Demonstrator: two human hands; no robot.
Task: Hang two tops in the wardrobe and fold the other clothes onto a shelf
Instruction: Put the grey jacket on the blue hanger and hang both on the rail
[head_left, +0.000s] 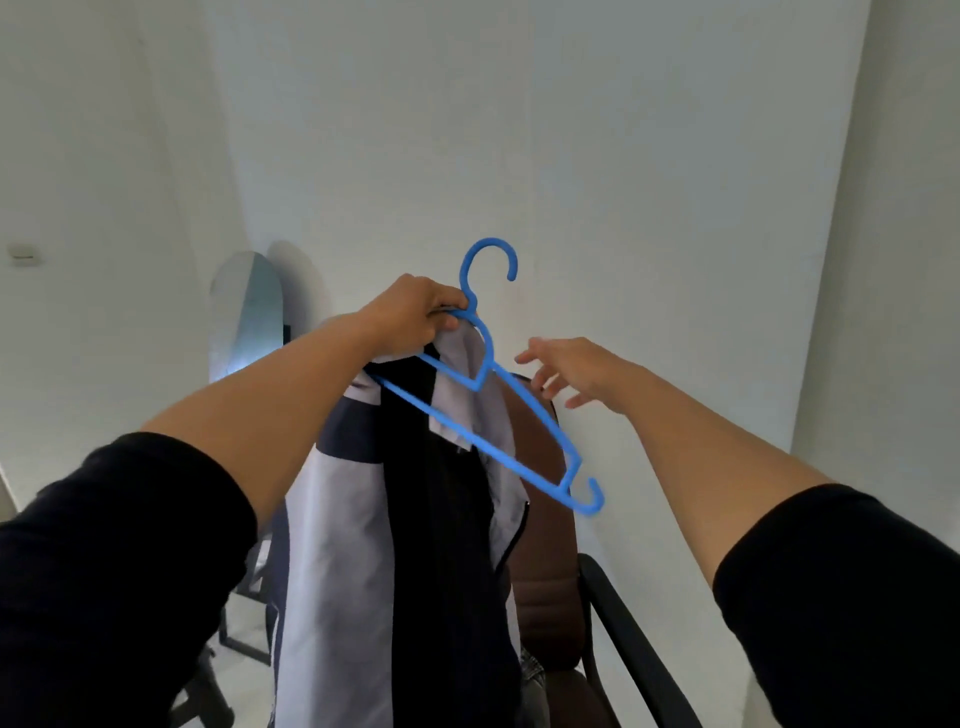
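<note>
A plain white wall (571, 130) is seen ahead, with an arched mirror (249, 312) leaned against it at the left and a brown chair (545, 545) with a black armrest (634, 639) below. No readable writing is shown. A blue hanger (498, 415) is gripped near its hook by the left hand (415, 317), tilted down to the right, with a grey and navy top (395, 519) draped from its left end. The right hand (571, 371) is held with fingers spread, just beside the hanger's upper arm.
</note>
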